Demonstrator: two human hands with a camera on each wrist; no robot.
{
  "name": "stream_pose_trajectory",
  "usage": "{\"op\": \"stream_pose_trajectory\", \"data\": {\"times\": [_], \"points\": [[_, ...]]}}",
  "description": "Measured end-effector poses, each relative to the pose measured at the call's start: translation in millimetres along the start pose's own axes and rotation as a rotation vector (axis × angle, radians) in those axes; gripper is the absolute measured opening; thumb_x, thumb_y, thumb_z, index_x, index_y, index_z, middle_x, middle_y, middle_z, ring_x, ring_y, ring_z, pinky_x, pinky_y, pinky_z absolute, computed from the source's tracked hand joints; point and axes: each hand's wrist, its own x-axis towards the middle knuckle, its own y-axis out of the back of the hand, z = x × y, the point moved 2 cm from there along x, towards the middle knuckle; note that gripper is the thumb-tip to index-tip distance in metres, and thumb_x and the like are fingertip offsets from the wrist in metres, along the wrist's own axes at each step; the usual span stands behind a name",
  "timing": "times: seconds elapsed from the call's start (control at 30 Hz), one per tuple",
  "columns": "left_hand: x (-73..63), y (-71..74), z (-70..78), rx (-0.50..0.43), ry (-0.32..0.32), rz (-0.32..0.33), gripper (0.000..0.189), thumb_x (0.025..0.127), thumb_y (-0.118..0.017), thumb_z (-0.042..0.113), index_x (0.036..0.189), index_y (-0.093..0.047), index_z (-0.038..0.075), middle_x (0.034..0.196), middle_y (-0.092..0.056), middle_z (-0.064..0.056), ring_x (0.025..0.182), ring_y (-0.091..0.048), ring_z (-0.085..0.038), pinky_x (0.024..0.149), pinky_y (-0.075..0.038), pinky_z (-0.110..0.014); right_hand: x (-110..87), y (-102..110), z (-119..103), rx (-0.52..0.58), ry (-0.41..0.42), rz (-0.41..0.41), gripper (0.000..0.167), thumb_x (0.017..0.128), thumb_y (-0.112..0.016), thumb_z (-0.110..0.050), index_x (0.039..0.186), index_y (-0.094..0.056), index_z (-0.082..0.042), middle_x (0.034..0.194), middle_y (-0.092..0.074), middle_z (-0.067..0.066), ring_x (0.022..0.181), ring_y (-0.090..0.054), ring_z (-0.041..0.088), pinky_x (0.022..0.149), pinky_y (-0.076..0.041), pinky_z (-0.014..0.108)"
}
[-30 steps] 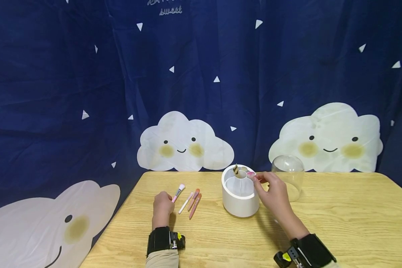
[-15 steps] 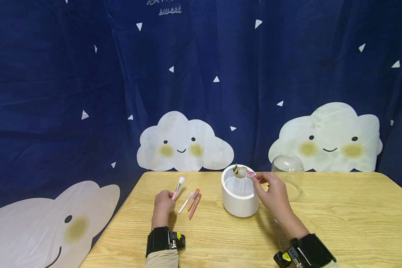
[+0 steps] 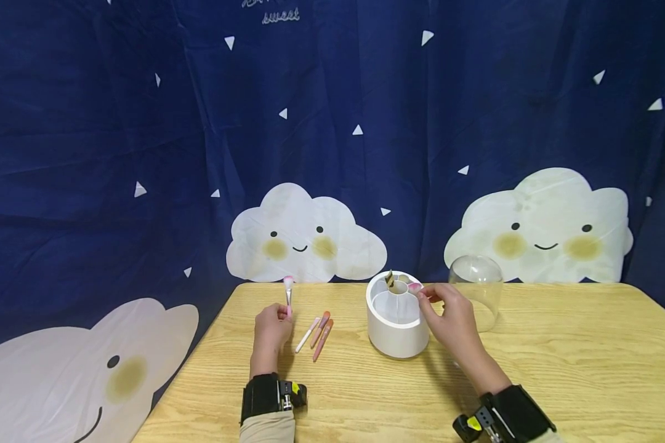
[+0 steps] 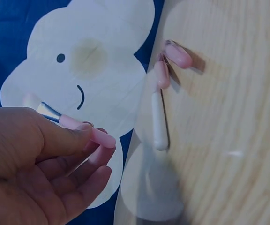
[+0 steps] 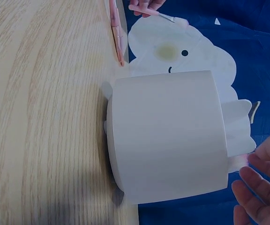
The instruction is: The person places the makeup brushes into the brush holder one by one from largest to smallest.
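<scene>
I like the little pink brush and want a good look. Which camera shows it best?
The left wrist view: the pink brush fills the middle, pinched in the left hand, so handle, metal collar and pale bristles all show. In the head view the brush is tiny, held upright. The right wrist view catches it far off at the top edge.

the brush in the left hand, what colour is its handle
Pink, with a silver ferrule below the bristles. The makeup brush shows best in the left wrist view, pinched by the left hand.
</scene>
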Motion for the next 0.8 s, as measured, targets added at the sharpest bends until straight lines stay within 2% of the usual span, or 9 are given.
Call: {"op": "stream_pose_trajectory", "data": {"times": [0.23, 0.47, 0.57, 0.8], "points": [[1.9, -2.6, 11.6, -0.056, -0.048, 0.016, 0.008, 0.092, -0.069, 0.000, 0.099, -0.070, -0.004, 0.086, -0.068, -0.011, 0.081, -0.065, -0.024, 0.074, -0.053, -0.037, 0.4, 1, -1, -0.006, -0.003, -0.001, 0.004, 0.089, -0.072, -0.003, 0.090, -0.073, 0.000, 0.089, -0.071, 0.013, 0.080, -0.069, 0.030, 0.063, -0.044, 0.032], [-1.3, -5.7, 36.3, -0.065, -0.159, 0.018, 0.008, 0.091, -0.068, -0.005, 0.098, -0.069, -0.003, 0.089, -0.070, -0.011, 0.081, -0.066, -0.024, 0.077, -0.056, -0.041, 0.6, 1, 0, -0.007, -0.027, -0.017, 0.003, 0.089, -0.072, -0.004, 0.090, -0.073, 0.000, 0.090, -0.071, 0.013, 0.081, -0.069, 0.031, 0.064, -0.044, 0.033], [-5.0, -6.1, 47.3, -0.082, -0.193, 0.000, 0.008, 0.092, -0.068, -0.004, 0.099, -0.069, -0.001, 0.089, -0.070, -0.010, 0.083, -0.066, -0.022, 0.078, -0.056, -0.040, 0.6, 1, 0, -0.005, -0.030, -0.021, 0.004, 0.090, -0.072, -0.004, 0.090, -0.073, 0.000, 0.090, -0.071, 0.013, 0.082, -0.069, 0.031, 0.064, -0.044, 0.033], [-11.6, -6.5, 68.4, -0.088, -0.310, 0.011, 0.005, 0.093, -0.069, -0.001, 0.098, -0.070, 0.000, 0.088, -0.072, -0.008, 0.081, -0.068, -0.020, 0.076, -0.057, -0.038, 1.0, 1, 0, -0.005, -0.026, -0.017, 0.004, 0.090, -0.072, -0.005, 0.090, -0.073, -0.001, 0.090, -0.071, 0.013, 0.081, -0.069, 0.029, 0.064, -0.044, 0.033]]}}
